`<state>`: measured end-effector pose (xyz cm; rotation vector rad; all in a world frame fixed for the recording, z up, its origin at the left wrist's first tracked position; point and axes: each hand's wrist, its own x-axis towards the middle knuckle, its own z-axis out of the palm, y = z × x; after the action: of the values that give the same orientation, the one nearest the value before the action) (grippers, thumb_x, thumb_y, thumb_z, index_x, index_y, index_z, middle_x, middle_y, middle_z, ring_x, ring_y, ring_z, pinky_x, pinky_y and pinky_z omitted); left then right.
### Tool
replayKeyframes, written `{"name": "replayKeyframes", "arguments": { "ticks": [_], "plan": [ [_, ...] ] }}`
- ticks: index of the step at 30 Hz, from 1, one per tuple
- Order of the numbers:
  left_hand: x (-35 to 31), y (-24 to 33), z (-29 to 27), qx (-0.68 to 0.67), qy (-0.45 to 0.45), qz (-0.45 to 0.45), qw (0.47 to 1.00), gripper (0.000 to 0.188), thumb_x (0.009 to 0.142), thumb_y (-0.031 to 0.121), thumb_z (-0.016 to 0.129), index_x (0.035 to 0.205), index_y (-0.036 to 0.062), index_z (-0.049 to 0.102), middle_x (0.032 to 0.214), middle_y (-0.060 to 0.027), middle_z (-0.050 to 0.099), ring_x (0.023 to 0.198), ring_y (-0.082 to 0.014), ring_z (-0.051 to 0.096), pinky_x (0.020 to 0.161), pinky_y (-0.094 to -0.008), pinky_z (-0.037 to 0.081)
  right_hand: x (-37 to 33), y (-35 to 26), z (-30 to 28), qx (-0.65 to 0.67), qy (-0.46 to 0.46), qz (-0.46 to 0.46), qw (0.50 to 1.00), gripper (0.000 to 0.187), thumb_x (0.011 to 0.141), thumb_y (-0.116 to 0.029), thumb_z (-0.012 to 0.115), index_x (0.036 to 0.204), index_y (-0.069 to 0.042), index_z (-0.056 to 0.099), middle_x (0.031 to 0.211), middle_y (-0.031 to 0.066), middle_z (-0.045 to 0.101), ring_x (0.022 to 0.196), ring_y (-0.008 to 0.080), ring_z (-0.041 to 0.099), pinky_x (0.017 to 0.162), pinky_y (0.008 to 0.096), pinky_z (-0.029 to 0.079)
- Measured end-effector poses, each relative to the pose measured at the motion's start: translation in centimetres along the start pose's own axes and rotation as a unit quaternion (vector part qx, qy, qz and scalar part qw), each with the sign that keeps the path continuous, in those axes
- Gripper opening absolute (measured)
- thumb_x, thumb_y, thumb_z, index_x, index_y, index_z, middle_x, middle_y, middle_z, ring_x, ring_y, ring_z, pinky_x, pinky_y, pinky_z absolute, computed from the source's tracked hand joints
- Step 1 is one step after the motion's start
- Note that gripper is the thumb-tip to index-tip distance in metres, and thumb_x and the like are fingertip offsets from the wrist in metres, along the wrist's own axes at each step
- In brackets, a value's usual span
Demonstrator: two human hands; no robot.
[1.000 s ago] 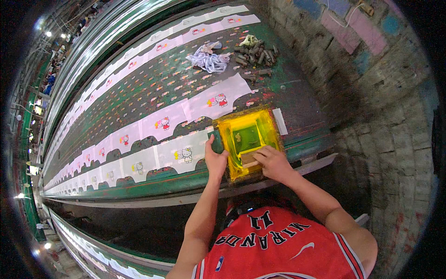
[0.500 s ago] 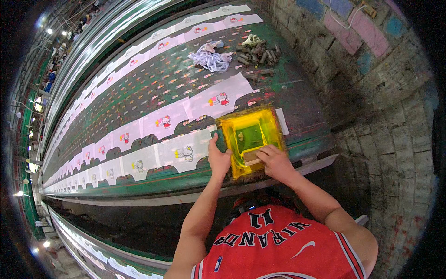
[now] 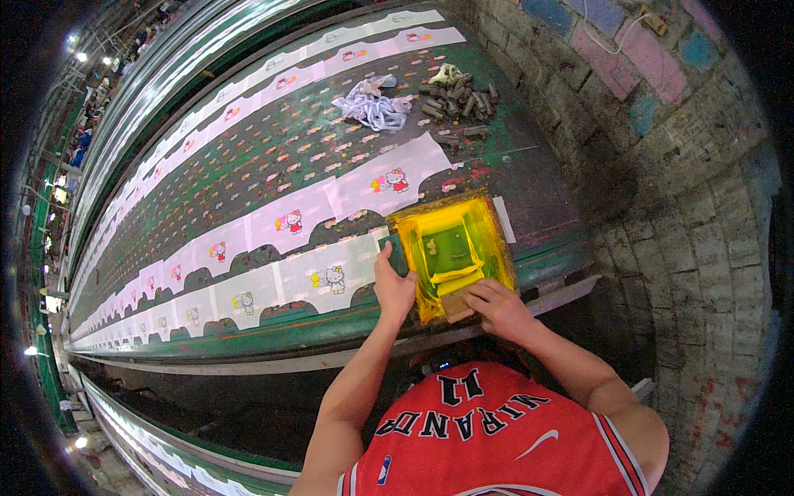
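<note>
gripping a wooden block (image 3: pixel 457 308) under bent fingers, thumb hidden, the right hand (image 3: pixel 496 306) is the nearer one to it; the block shows just left of those fingers, at the near end of a yellow frame (image 3: pixel 490 252), its long axis seemingly running left to right. the left hand (image 3: pixel 395 289) rests at the frame's left edge, thumb spread from the fingers; whether it grips, i cannot tell. the frame sits over the green tabletop (image 3: pixel 542 194).

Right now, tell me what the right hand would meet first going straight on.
The wooden block, which the right hand touches; beyond it, probably the yellow frame, though depth is unclear.
</note>
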<state>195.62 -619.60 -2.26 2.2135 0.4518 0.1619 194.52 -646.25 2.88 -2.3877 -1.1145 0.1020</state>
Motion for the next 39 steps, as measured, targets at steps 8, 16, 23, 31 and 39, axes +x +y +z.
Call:
{"name": "replayKeyframes", "arguments": {
  "ticks": [8,16,23,31,39],
  "plan": [
    [0.0,-0.2,0.2,-0.004,0.012,0.020,1.000,0.081,0.081,0.009,0.077,0.154,0.0072,0.041,0.142,-0.0216,0.055,0.130,-0.0435,0.055,0.105,-0.0515,0.048,13.9,6.0,0.2,0.027,0.089,-0.003,0.996,0.039,0.070,0.002,0.070,0.108,-0.002,0.065,0.107,0.0178,0.065,0.107,0.0400,0.062,0.090,0.0491,0.052],
    [-0.1,0.4,-0.2,-0.018,0.017,-0.014,1.000,0.081,0.080,0.010,0.077,0.154,0.0066,0.043,0.144,-0.0215,0.055,0.133,-0.0411,0.055,0.109,-0.0480,0.047,8.6,2.8,0.8,0.017,0.045,0.049,0.998,0.039,0.071,0.002,0.067,0.109,-0.003,0.066,0.109,0.0163,0.066,0.107,0.0402,0.062,0.093,0.0486,0.053],
    [0.0,-0.2,0.4,-0.049,0.033,-0.002,0.998,0.077,0.080,0.007,0.077,0.152,0.0033,0.048,0.146,-0.0226,0.056,0.138,-0.0399,0.053,0.114,-0.0453,0.044,-0.8,-1.2,1.0,0.003,-0.005,0.023,1.000,0.056,0.070,-0.005,0.073,0.125,-0.005,0.065,0.128,0.0150,0.065,0.123,0.0370,0.061,0.106,0.0479,0.051],
    [-0.4,3.0,0.7,-0.136,0.058,-0.023,0.989,0.087,0.078,-0.002,0.072,0.157,0.0049,0.036,0.144,-0.0244,0.056,0.134,-0.0379,0.055,0.114,-0.0427,0.043,-2.2,3.9,-4.6,0.074,0.084,0.061,0.992,0.043,0.087,-0.026,0.079,0.123,-0.005,0.068,0.121,0.0160,0.069,0.120,0.0375,0.063,0.108,0.0493,0.048],
    [-1.9,13.6,9.0,-0.186,0.079,-0.023,0.979,0.094,0.077,-0.009,0.067,0.161,0.0048,0.027,0.143,-0.0233,0.053,0.123,-0.0320,0.060,0.104,-0.0381,0.049,-9.2,17.0,-9.5,0.107,0.223,0.287,0.925,0.039,0.103,-0.030,0.065,0.131,-0.004,0.065,0.129,0.0211,0.066,0.122,0.0413,0.062,0.106,0.0484,0.049]
  ]
}}
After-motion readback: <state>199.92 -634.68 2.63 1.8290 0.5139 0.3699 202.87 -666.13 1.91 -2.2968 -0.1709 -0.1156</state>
